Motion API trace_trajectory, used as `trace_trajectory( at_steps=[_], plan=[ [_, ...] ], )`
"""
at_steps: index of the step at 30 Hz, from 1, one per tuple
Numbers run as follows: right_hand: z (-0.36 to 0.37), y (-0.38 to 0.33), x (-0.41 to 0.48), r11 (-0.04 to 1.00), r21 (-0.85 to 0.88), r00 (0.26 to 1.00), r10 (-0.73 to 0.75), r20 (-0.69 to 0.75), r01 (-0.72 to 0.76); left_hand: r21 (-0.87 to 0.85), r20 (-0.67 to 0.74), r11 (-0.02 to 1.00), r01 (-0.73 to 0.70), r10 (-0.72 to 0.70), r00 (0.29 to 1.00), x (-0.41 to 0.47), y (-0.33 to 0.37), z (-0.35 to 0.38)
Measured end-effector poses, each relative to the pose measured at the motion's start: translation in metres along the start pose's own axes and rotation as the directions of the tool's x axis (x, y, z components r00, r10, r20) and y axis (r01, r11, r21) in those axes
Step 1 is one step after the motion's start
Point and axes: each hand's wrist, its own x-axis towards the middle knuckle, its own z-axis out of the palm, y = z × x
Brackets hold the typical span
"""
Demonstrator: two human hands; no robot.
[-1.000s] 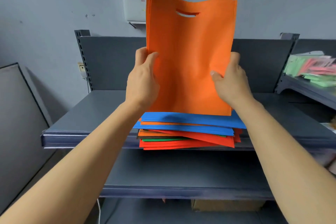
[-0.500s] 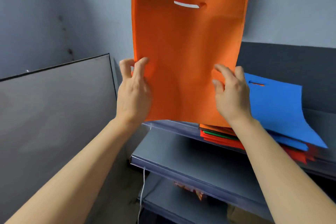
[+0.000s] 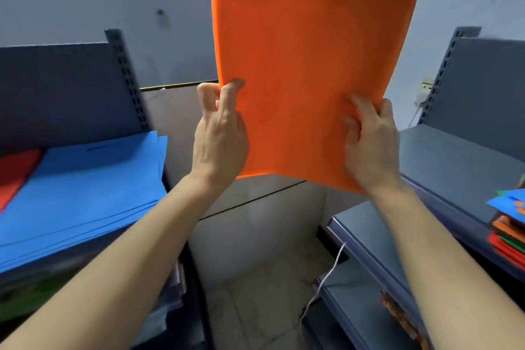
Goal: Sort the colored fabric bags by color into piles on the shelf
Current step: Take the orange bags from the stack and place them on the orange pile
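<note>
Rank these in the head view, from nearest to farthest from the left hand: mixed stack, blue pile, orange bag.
1. orange bag: gripped by the left hand.
2. blue pile: to its left, lower.
3. mixed stack: far right edge of view.

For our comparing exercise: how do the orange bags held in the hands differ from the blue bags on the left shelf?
Colour: the orange bags are orange, the blue bags blue. Pose: the orange bags stand upright in the air, gripped by the left hand and right hand; the blue bags lie flat on the shelf. Both have a cut-out slot handle.
</note>
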Motion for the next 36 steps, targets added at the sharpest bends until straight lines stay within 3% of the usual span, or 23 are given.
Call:
trace_trajectory(
  at_steps=[10, 28, 36],
  plan=[
    [0.083, -0.131, -0.036, 0.932, 0.346, 0.951, -0.200, 0.234, 0.111, 0.328, -0.203, 0.919, 0.218, -0.156, 0.967, -0.048, -0.067, -0.144],
    [0.166, -0.478, -0.180, 0.727, 0.624, 0.814, -0.528, 0.241, 0.286, 0.517, -0.448, 0.744, 0.423, -0.187, 0.874, -0.154, -0.226, -0.461],
    [0.197, -0.627, -0.258, 0.631, 0.722, 0.728, -0.632, 0.266, 0.283, 0.614, -0.531, 0.582, 0.534, -0.197, 0.824, -0.206, -0.281, -0.594]
  ],
)
